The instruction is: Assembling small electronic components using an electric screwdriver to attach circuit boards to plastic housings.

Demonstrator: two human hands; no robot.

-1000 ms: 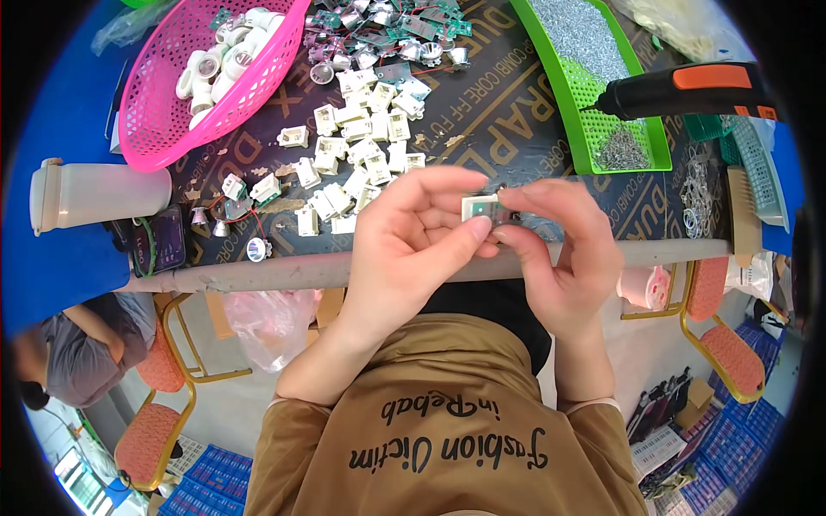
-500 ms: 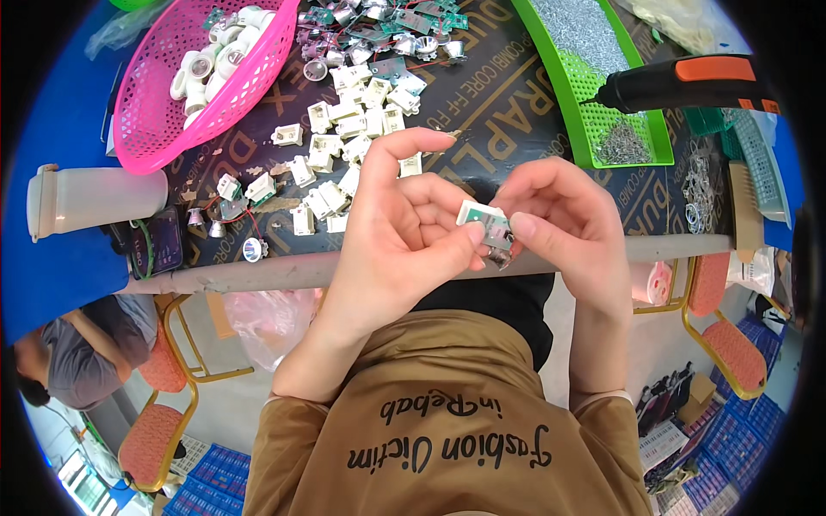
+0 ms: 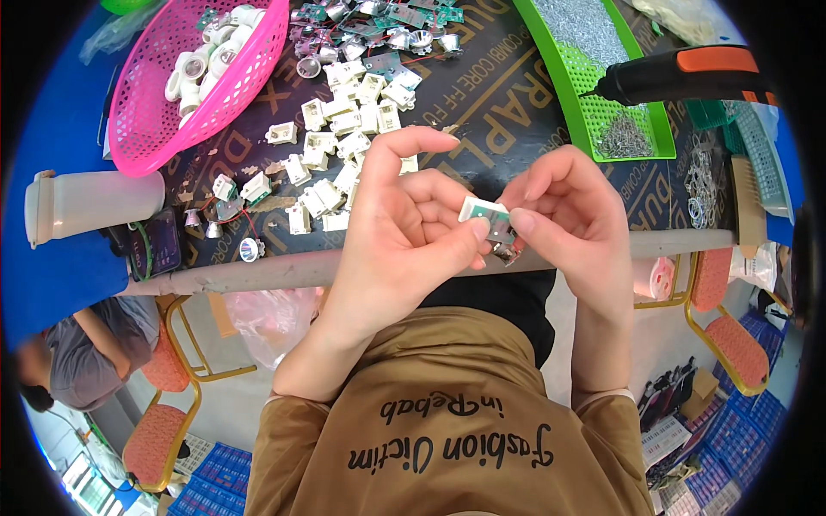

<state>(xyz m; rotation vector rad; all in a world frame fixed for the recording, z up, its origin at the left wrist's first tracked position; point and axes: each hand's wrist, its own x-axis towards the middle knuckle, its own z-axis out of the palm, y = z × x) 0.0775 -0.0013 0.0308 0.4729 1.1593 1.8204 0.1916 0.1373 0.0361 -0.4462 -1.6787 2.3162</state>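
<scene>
Between my hands, just over the table's near edge, is a small white plastic housing with a green circuit board set against it. My left hand pinches the housing at its left side, index finger raised away. From the right, my right hand presses thumb and fingers on the circuit board's edge. Below the board hangs a small shiny part, too blurred to name. Several loose white housings lie beyond my left hand. Behind them are heaped circuit boards with silver reflectors.
A pink basket holds white rounded pieces at far left; a white cup lies below it. At right, a black-and-orange electric screwdriver reaches over a green tray of small metal parts. A person sits at lower left.
The view has shifted slightly. Both hands keep their hold on the housing and board, with the right fingers moved only a little.
</scene>
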